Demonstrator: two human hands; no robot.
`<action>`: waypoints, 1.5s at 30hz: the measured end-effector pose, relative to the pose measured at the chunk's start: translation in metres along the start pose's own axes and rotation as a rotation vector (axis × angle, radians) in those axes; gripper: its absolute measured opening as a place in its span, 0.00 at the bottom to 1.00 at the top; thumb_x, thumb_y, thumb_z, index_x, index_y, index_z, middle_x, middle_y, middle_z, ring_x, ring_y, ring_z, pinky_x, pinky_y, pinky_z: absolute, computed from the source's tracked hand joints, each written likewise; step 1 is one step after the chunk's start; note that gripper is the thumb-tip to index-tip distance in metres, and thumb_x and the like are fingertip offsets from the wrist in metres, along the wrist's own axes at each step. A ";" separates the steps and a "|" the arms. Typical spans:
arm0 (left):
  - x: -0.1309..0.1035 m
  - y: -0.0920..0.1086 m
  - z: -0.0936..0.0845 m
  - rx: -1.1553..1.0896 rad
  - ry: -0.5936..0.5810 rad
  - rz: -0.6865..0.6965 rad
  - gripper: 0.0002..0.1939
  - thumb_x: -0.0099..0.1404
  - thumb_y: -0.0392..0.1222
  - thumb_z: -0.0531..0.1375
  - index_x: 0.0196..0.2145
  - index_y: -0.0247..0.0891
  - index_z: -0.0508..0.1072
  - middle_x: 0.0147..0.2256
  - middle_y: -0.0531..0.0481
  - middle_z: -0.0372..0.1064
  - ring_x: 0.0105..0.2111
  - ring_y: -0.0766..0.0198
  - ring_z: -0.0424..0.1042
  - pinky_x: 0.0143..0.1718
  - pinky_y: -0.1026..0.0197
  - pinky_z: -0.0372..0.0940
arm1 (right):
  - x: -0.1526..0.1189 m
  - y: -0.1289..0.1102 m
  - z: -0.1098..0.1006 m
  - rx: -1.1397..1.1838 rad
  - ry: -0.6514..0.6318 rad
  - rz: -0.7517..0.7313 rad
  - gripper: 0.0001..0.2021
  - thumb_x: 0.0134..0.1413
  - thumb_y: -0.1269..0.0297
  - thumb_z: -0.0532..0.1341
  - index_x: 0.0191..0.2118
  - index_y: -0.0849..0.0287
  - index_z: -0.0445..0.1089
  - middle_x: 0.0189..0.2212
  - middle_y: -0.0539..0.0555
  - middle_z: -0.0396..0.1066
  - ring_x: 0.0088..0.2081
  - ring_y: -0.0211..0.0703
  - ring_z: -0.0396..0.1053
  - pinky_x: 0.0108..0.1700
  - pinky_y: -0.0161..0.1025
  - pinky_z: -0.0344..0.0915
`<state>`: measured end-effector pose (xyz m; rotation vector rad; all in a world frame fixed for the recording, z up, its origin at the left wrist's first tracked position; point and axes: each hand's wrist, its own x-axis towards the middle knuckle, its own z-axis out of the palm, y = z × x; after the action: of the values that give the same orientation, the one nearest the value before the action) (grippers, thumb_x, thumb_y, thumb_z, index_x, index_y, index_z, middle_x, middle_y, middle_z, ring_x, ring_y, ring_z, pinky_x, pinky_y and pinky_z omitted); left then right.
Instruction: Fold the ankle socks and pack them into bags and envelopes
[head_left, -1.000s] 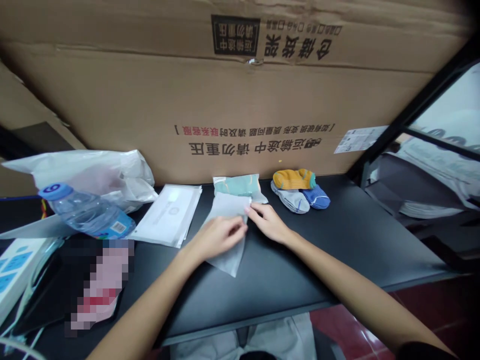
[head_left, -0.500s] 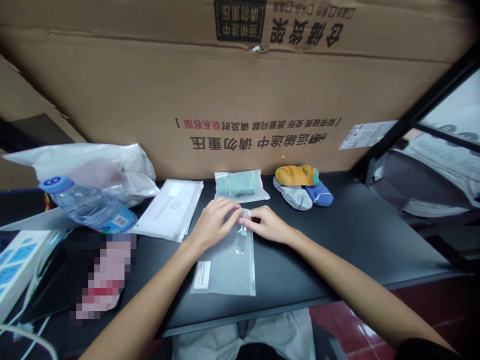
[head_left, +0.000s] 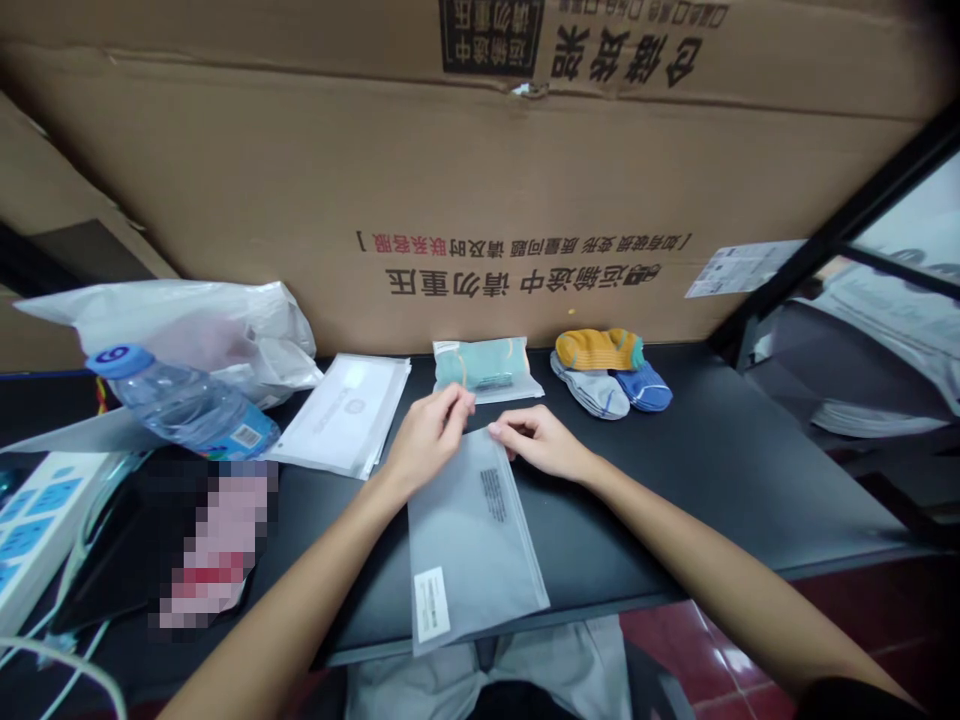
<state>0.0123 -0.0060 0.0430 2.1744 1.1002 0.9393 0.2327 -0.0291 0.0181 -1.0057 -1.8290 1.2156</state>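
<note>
A clear frosted zip bag [head_left: 469, 540] with a white label lies flat in front of me, its near end reaching over the table's front edge. My right hand [head_left: 544, 442] pinches the bag's far right corner between thumb and fingers. Over the bag's far left part is my left hand [head_left: 429, 435], thumb and fingers pressed together; whatever is between them is too small to make out. Just beyond my hands lies a packed bag [head_left: 487, 368] with mint-green socks inside.
Folded yellow socks [head_left: 596, 350] rest on grey socks [head_left: 596, 392] and blue socks [head_left: 646, 388]. To the left are a stack of zip bags [head_left: 345, 415], a water bottle [head_left: 187, 405], a white plastic bag [head_left: 202, 320] and a power strip [head_left: 34, 510]. A cardboard box [head_left: 487, 170] stands behind.
My hands have moved apart, the left one slightly up and left. The clear bag has turned and slid towards me, past the table's front edge.
</note>
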 end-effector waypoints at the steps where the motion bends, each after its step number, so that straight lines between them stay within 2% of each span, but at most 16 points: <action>1: 0.001 -0.002 -0.003 -0.001 0.005 -0.003 0.15 0.80 0.46 0.51 0.36 0.40 0.69 0.30 0.53 0.71 0.31 0.63 0.70 0.36 0.62 0.60 | 0.000 0.000 0.001 0.002 -0.002 0.001 0.27 0.71 0.42 0.59 0.27 0.60 0.67 0.23 0.47 0.66 0.26 0.36 0.61 0.32 0.35 0.58; 5: 0.001 -0.001 -0.006 0.096 -0.113 0.025 0.19 0.80 0.48 0.51 0.31 0.40 0.67 0.31 0.52 0.71 0.32 0.62 0.70 0.36 0.60 0.58 | 0.000 0.000 0.002 0.088 0.012 0.015 0.26 0.70 0.40 0.59 0.29 0.58 0.67 0.24 0.47 0.65 0.27 0.37 0.63 0.33 0.35 0.61; 7: -0.002 0.004 -0.001 0.148 -0.180 0.042 0.20 0.80 0.47 0.50 0.29 0.40 0.65 0.30 0.52 0.70 0.32 0.61 0.69 0.35 0.60 0.56 | 0.002 0.001 0.001 0.113 0.032 0.019 0.27 0.68 0.38 0.60 0.29 0.58 0.66 0.23 0.46 0.64 0.26 0.37 0.61 0.32 0.35 0.61; 9: -0.005 0.009 0.005 0.170 -0.195 0.052 0.20 0.80 0.46 0.49 0.29 0.40 0.64 0.30 0.51 0.70 0.31 0.61 0.69 0.35 0.59 0.56 | 0.003 0.000 0.000 0.120 0.047 0.021 0.28 0.66 0.37 0.60 0.28 0.58 0.66 0.22 0.46 0.62 0.26 0.36 0.60 0.31 0.35 0.59; 13: -0.006 0.015 0.013 0.140 -0.075 0.029 0.19 0.80 0.45 0.50 0.28 0.40 0.63 0.29 0.52 0.69 0.30 0.63 0.68 0.35 0.60 0.56 | 0.004 -0.003 -0.002 0.129 0.039 0.020 0.29 0.66 0.36 0.59 0.27 0.58 0.64 0.22 0.46 0.59 0.25 0.36 0.57 0.29 0.35 0.56; 16: -0.002 0.011 0.010 0.096 0.029 0.000 0.21 0.79 0.46 0.51 0.26 0.40 0.59 0.26 0.53 0.65 0.26 0.64 0.64 0.33 0.60 0.54 | 0.004 -0.005 -0.001 0.105 0.036 0.021 0.29 0.66 0.38 0.60 0.26 0.57 0.60 0.22 0.45 0.54 0.25 0.34 0.52 0.28 0.35 0.51; 20: 0.008 -0.007 -0.016 0.129 0.222 -0.053 0.21 0.78 0.46 0.52 0.25 0.40 0.60 0.23 0.55 0.60 0.25 0.65 0.61 0.31 0.60 0.52 | 0.002 -0.008 0.000 0.042 -0.002 0.030 0.28 0.68 0.40 0.60 0.25 0.58 0.60 0.21 0.44 0.52 0.24 0.33 0.50 0.27 0.35 0.48; 24: 0.013 -0.027 -0.051 0.273 0.470 -0.116 0.22 0.78 0.48 0.53 0.25 0.40 0.60 0.21 0.56 0.55 0.24 0.65 0.58 0.30 0.59 0.50 | -0.001 -0.010 0.001 -0.010 -0.080 0.024 0.27 0.70 0.43 0.59 0.26 0.59 0.67 0.20 0.46 0.64 0.24 0.35 0.60 0.30 0.35 0.57; 26: 0.014 -0.035 -0.061 0.345 0.501 -0.132 0.23 0.78 0.49 0.53 0.24 0.40 0.60 0.22 0.55 0.56 0.24 0.65 0.58 0.30 0.59 0.50 | -0.002 -0.011 0.001 -0.023 -0.126 0.019 0.26 0.71 0.45 0.58 0.28 0.60 0.71 0.20 0.49 0.70 0.24 0.36 0.65 0.33 0.35 0.61; 29: 0.015 -0.040 -0.062 0.348 0.474 -0.106 0.18 0.78 0.48 0.52 0.30 0.41 0.65 0.28 0.52 0.66 0.30 0.61 0.67 0.34 0.59 0.57 | -0.003 -0.010 0.003 -0.061 -0.147 -0.003 0.24 0.72 0.47 0.58 0.30 0.60 0.74 0.21 0.50 0.73 0.24 0.37 0.68 0.34 0.35 0.63; 32: 0.015 -0.041 -0.057 0.364 0.516 -0.012 0.08 0.74 0.46 0.57 0.45 0.41 0.70 0.44 0.46 0.73 0.47 0.54 0.72 0.48 0.55 0.64 | -0.002 -0.006 0.006 -0.103 -0.064 0.009 0.24 0.73 0.47 0.58 0.30 0.60 0.74 0.21 0.49 0.73 0.23 0.36 0.66 0.33 0.34 0.61; 34: 0.015 -0.038 -0.052 0.378 0.542 0.038 0.12 0.72 0.45 0.60 0.51 0.40 0.70 0.49 0.44 0.72 0.50 0.53 0.71 0.54 0.51 0.64 | -0.001 -0.003 0.009 -0.111 0.015 0.049 0.25 0.73 0.46 0.57 0.30 0.60 0.75 0.19 0.48 0.72 0.22 0.35 0.63 0.31 0.34 0.60; 36: 0.014 -0.032 -0.046 0.334 0.463 0.073 0.13 0.73 0.44 0.59 0.53 0.41 0.70 0.45 0.46 0.73 0.45 0.55 0.72 0.52 0.52 0.65 | 0.000 -0.001 0.012 -0.114 0.038 0.078 0.27 0.73 0.45 0.57 0.29 0.60 0.76 0.17 0.48 0.69 0.20 0.35 0.61 0.30 0.34 0.59; 39: 0.010 -0.024 -0.031 0.306 0.180 0.133 0.12 0.75 0.46 0.58 0.53 0.43 0.71 0.39 0.50 0.73 0.39 0.58 0.73 0.47 0.54 0.67 | -0.001 0.000 0.016 -0.155 -0.056 0.039 0.27 0.73 0.45 0.57 0.32 0.61 0.79 0.19 0.48 0.71 0.22 0.36 0.66 0.33 0.33 0.61; 42: 0.005 -0.021 -0.017 0.412 -0.030 0.156 0.15 0.73 0.50 0.60 0.54 0.44 0.72 0.47 0.46 0.74 0.48 0.51 0.73 0.52 0.49 0.66 | -0.003 -0.002 0.018 -0.213 -0.154 -0.055 0.24 0.75 0.48 0.56 0.37 0.60 0.81 0.23 0.49 0.75 0.26 0.37 0.70 0.36 0.34 0.63; 45: 0.003 -0.027 -0.013 0.468 -0.119 0.137 0.19 0.71 0.44 0.59 0.58 0.45 0.70 0.57 0.43 0.71 0.57 0.45 0.68 0.57 0.44 0.64 | -0.003 -0.004 0.012 -0.335 -0.122 -0.128 0.22 0.76 0.51 0.55 0.37 0.59 0.80 0.26 0.51 0.76 0.28 0.39 0.70 0.37 0.36 0.62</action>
<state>-0.0089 0.0124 0.0331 2.6724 1.2180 0.6409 0.2224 -0.0375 0.0178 -0.9911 -2.2083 0.9300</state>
